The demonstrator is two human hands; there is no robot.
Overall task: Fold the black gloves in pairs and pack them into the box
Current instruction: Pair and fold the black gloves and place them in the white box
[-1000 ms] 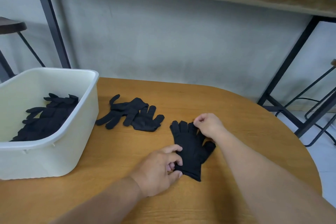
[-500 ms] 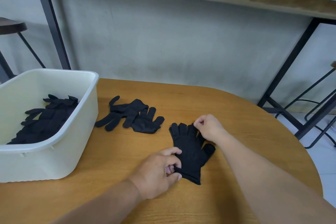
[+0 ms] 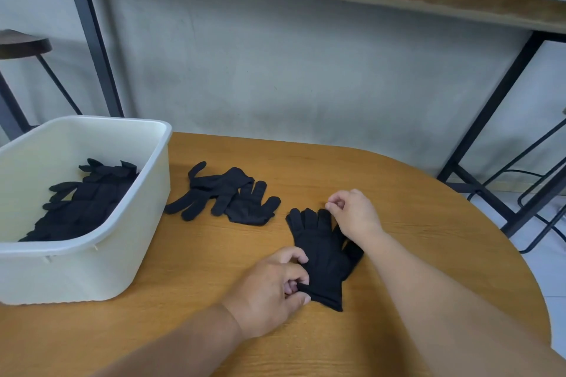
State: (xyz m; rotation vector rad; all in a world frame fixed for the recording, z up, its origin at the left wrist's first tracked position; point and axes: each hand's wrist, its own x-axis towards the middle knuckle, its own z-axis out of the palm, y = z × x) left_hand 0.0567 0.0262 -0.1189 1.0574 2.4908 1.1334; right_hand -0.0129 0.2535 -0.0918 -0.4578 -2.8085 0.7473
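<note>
A flat black glove pair point(image 3: 321, 251) lies on the wooden table point(image 3: 413, 199), fingers pointing away from me. My left hand point(image 3: 272, 288) pinches its cuff at the near end. My right hand point(image 3: 352, 214) sits at the far end, thumb and forefinger curled together at the glove fingertips. Two more loose black gloves point(image 3: 232, 196) lie crossed between this pair and the box. The cream plastic box point(image 3: 147, 223) stands at the left with several black gloves point(image 3: 82, 202) inside.
A dark stool point(image 3: 21, 46) and black metal table legs point(image 3: 92, 37) stand behind the box. More black frames point(image 3: 496, 119) rise at the right past the table's rounded edge. A grey wall closes the back.
Both hands keep their places on the glove pair; the left pinch at the cuff looks a little tighter. Nothing else has moved.
</note>
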